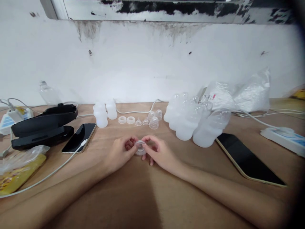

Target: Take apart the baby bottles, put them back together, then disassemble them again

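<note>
A small translucent ring was between the two hands, over the middle of the desk. It looked round and frosty, with a paler, clearer middle that was probably a teat, though the fingers and blur made that hard to confirm. The left hand pinched its left edge between thumb and fingers; the right hand gripped the opposite edge likewise, its lower fingers curled beneath.

Just beyond, two loose rings, two clear teats and three clear caps lay in a cluster. Two white bottles stood to the left, and a group of capped bottles to the right. Behind these, a plastic bag bore a label with a red mark, its print too small to read.
</note>
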`<state>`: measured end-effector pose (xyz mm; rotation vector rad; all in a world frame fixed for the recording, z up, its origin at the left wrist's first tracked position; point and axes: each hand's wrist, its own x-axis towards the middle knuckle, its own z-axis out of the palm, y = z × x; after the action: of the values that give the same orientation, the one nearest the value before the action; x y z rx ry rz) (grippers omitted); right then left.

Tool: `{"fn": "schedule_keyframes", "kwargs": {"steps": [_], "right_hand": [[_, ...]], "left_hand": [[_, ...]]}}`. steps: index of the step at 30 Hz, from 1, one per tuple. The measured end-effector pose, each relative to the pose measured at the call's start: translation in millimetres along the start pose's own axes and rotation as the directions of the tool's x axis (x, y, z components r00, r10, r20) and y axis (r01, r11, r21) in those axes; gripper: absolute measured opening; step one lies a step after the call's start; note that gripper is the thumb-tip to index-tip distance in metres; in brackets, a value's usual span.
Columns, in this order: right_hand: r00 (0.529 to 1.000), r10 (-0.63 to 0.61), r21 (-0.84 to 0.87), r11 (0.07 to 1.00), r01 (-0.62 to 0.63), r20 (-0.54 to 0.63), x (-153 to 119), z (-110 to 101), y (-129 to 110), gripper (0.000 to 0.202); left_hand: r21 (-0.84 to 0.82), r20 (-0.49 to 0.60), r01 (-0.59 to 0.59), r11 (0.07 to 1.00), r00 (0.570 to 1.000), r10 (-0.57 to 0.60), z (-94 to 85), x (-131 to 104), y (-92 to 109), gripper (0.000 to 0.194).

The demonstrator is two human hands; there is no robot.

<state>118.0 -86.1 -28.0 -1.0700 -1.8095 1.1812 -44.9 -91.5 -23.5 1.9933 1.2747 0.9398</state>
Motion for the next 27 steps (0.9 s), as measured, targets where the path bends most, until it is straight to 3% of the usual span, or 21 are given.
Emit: {"fn": "schedule_keyframes", "kwargs": {"steps": [8, 15, 21, 27], "right_hand": [[0.999, -0.053, -0.031, 0.998, 0.053, 0.004, 0, 4, 2, 0.010], [0.998, -0.062, 0.068, 0.996, 0.061, 0.012, 0, 0, 1, 0.018], [0.999, -0.037, 0.078, 0.996, 0.036, 0.012, 0, 2, 5, 0.020], [1.000, 0.013, 0.015, 1.000, -0.013, -0.014, 0, 3, 3, 0.017]], "left_hand": [[0.066, -0.039, -0.058, 0.996, 0.997, 0.061, 7.5, -1, -1, 0.013], [-0.060, 0.054, -0.063, 0.996, 0.996, 0.066, -1.9, 0, -7, 0.022], [0.139, -0.002, -0.102, 0.985, 0.995, 0.103, -1.1, -1, -8, 0.012], [0.124, -0.026, -0.058, 0.991, 0.998, 0.061, 4.7, 0, -5, 0.008]]}}
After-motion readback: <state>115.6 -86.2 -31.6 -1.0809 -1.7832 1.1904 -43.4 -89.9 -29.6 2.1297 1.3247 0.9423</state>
